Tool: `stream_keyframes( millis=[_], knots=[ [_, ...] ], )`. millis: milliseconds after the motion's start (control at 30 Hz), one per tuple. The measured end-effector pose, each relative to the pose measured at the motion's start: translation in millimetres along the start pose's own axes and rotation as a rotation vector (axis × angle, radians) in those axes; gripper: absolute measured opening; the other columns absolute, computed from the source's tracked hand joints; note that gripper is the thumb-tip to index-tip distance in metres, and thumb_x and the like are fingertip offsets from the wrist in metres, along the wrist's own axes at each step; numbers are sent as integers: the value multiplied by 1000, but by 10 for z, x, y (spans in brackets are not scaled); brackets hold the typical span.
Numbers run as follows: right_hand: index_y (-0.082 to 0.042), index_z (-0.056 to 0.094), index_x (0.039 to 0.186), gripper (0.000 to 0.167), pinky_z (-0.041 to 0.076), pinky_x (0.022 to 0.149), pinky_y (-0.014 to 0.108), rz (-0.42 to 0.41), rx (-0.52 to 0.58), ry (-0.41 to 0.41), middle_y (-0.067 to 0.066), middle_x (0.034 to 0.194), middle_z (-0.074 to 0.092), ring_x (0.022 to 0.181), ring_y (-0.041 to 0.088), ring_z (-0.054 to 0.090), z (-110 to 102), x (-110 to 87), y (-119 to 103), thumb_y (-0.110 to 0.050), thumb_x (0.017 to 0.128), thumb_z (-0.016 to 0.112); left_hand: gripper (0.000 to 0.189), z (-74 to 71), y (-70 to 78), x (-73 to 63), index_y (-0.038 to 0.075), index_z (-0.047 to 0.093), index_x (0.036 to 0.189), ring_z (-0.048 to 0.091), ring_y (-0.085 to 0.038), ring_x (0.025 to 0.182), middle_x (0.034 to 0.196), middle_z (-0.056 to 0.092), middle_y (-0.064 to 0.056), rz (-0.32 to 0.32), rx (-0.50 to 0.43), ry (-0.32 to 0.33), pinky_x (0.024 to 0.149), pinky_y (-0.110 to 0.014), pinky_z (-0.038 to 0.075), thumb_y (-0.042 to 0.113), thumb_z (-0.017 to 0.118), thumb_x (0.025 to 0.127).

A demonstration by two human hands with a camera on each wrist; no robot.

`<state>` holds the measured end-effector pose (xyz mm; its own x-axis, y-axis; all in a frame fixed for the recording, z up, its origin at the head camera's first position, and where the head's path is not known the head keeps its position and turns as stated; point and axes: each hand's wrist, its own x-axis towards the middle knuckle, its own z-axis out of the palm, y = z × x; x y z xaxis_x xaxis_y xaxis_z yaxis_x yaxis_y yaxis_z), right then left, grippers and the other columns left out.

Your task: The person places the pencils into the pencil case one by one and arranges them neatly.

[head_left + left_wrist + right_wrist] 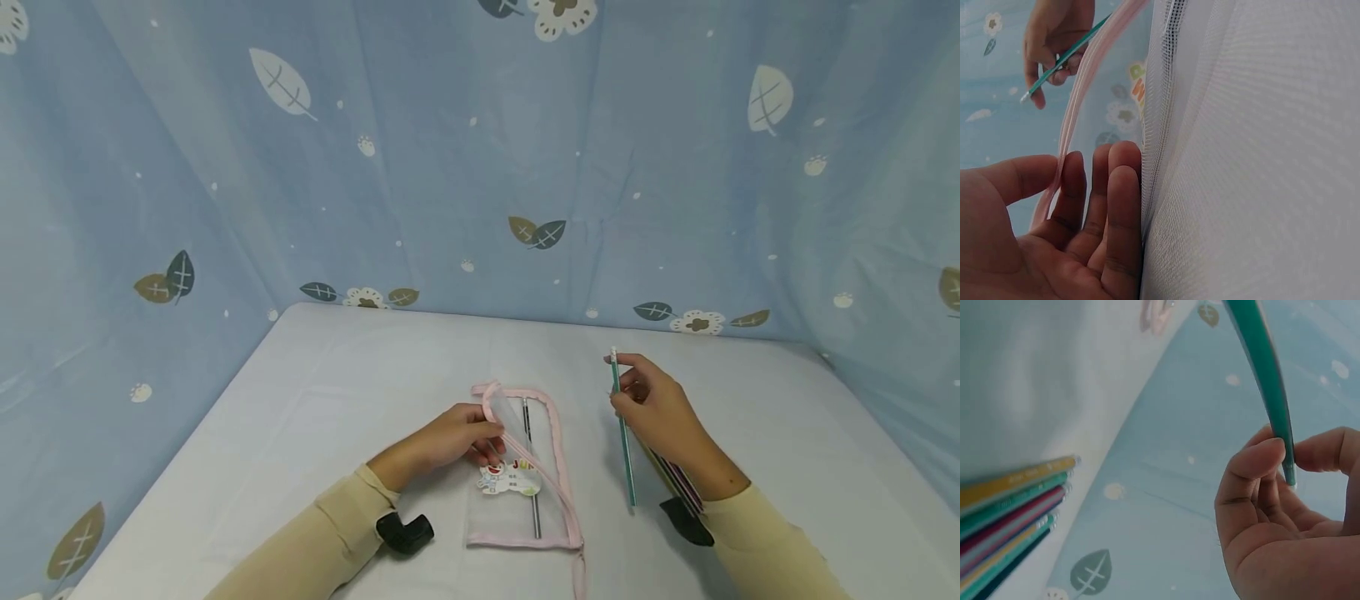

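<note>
Head view: a green pencil is pinched in the right-hand grip, right of the mesh pouch, its long axis roughly parallel to the pouch's right side. The pouch's pink trim is pinched by the left-hand grip (the nearer one).

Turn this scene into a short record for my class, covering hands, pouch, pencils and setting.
Left hand: pinches the pink edging of the mesh pouch
Right hand: holds a green pencil, apart from the pouch
Pouch: on the white surface, a dark pencil showing through the mesh
Other pencils: grouped near the right hand, yellow and green among them
Backdrop: blue cloth, leaf-patterned
</note>
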<state>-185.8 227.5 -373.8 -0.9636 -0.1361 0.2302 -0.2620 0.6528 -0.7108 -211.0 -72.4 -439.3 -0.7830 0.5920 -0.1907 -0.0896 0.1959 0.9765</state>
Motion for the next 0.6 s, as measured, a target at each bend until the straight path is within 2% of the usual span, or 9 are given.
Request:
stream_keyframes(
  millis=[267,467,600],
  knots=[
    [-7,42,147,54,55,56,29,34,111,14,15,95,65,62,19,61,75,31,0,-5,96,58,24,-16,-6,10,-5,62,102,68,-8,72,90,71,-9,6,-6,-8,66,-20,57,17,52,101],
    [-16,26,156,68,58,57,33,33,257,6,21,97,62,59,21,63,128,55,22,-3,97,58,25,-30,22,-5,-5,62,101,67,-9,73,92,70,-11,5,-7,-18,67,-20,57,17,52,101],
    [-18,18,159,73,60,59,34,38,347,-12,24,100,58,62,18,64,149,52,50,-1,98,54,24,-19,22,2,-5,62,101,67,-9,72,93,71,-12,7,-10,-25,67,-20,57,17,51,102]
  ],
)
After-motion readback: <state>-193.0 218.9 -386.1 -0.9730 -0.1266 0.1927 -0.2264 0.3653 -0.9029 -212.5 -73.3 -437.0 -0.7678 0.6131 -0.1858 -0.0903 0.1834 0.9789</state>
